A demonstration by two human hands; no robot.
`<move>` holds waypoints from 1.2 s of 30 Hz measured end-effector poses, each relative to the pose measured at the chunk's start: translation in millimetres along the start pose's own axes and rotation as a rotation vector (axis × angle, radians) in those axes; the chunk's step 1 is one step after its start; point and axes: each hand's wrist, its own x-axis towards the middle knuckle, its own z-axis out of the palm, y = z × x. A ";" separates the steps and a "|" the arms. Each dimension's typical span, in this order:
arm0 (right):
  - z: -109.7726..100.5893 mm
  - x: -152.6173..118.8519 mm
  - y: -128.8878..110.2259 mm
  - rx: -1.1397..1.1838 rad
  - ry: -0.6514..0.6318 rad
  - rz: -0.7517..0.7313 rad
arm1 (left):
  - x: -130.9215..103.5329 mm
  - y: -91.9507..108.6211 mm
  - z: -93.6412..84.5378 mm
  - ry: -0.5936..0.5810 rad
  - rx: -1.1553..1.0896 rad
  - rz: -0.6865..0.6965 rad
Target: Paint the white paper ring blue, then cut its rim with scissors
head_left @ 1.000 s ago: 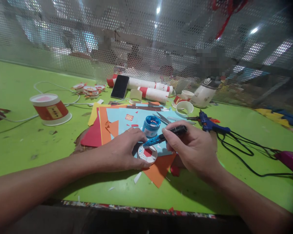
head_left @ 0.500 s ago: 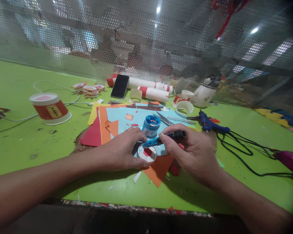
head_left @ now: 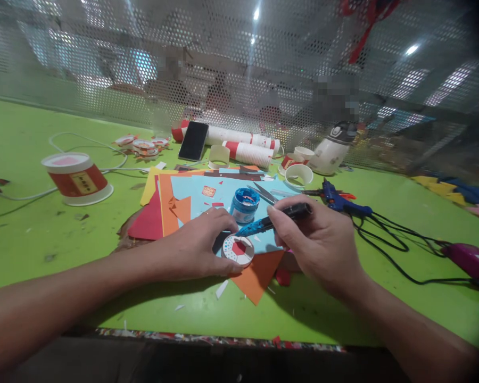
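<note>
My left hand point(head_left: 201, 246) pinches a small round white disc point(head_left: 246, 256) by its edge, between thumb and fingers. The disc has a red shape at its centre and blue dots on its left part. In my right hand point(head_left: 317, 242) is a black pen point(head_left: 293, 213) whose front end is smeared with blue paint. Its tip is at the disc's upper edge; whether it touches I cannot tell. Just behind stands an uncapped jar of blue paint point(head_left: 243, 208). Coloured paper sheets point(head_left: 186, 186) lie underneath, and scissors point(head_left: 264, 193) rest beside the jar.
At left stands a red and white paper cup point(head_left: 77, 181). A phone point(head_left: 193, 141) leans on white paper tubes point(head_left: 239, 137) at the back. To the right lie a blue glue gun point(head_left: 341, 199) with black cable and a white bottle point(head_left: 333, 151). A perforated metal screen point(head_left: 239, 69) rises behind.
The pen's painted end has moved off the dotted part of the disc toward its upper edge, and my right hand has shifted slightly right. My left hand keeps its hold.
</note>
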 end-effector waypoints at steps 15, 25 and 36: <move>7.0 -0.2 2.1 0.024 0.006 0.015 | 0.9 2.2 -0.7 -0.005 0.003 0.019; 7.8 -0.9 1.6 0.016 -0.006 0.019 | 0.2 0.7 -1.0 -0.006 -0.008 0.014; 5.1 -0.8 -0.8 -0.036 -0.061 -0.059 | 0.6 -0.1 0.7 0.008 -0.014 0.035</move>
